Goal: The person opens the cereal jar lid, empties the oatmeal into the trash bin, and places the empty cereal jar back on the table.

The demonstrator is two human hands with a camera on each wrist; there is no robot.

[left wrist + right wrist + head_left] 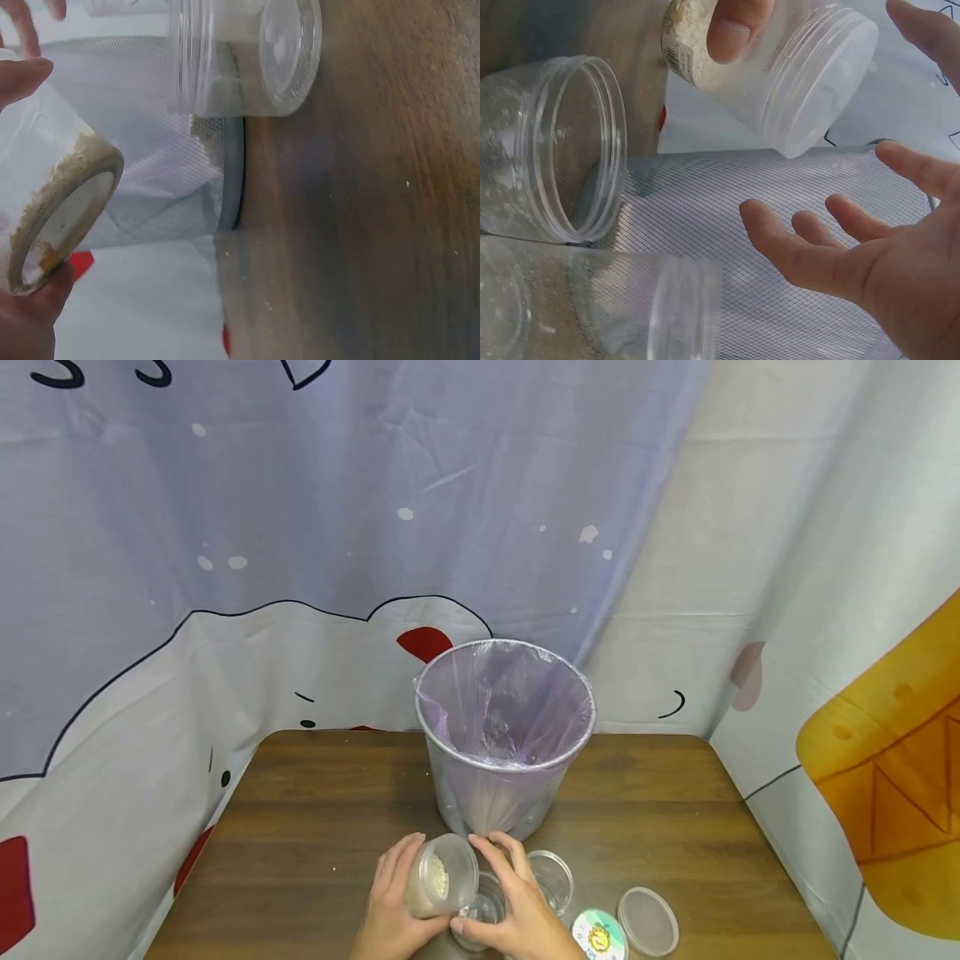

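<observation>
My left hand grips a clear plastic jar holding pale flakes, tilted over on its side. A frosted round lid covers its mouth, and a label with a barcode shows on its side. Close by on the right, my right hand has its fingers spread, with nothing in its palm in the right wrist view. An open clear jar stands between the hands, partly hidden by the right one. Another open jar is just beyond the right hand.
Behind the hands stands a mesh waste bin lined with a purple bag. A green printed lid and a frosted lid lie to the right on the wooden table. A printed curtain hangs behind.
</observation>
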